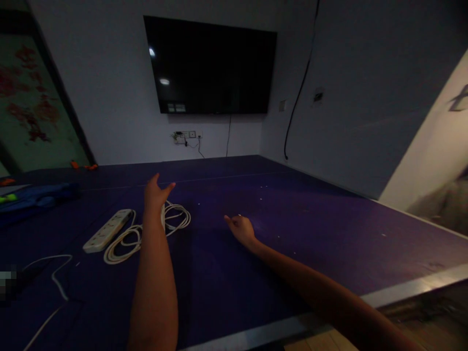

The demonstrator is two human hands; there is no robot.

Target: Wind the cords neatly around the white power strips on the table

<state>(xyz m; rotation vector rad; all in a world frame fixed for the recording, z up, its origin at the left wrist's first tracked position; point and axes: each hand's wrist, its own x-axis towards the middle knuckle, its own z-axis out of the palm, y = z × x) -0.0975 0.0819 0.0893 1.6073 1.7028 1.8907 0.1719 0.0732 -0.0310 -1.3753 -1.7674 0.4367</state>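
Observation:
My left hand is over the purple surface, thumb and fingers spread apart, holding nothing. A coiled white cable lies beneath and beside its wrist, partly hidden by the forearm. Left of that arm rests a white power strip, joined to the cable. My right hand is low over the middle of the surface with its fingers curled closed. A tiny white speck shows at its upper edge; whether the fingers grip it I cannot tell. Several small white scraps are scattered beyond this hand.
A large black television hangs on the far wall above wall sockets. Blue cloth lies at the left, and a thin white cord runs nearer. Along the right wall hangs a black cable. A pale edge strip borders the surface.

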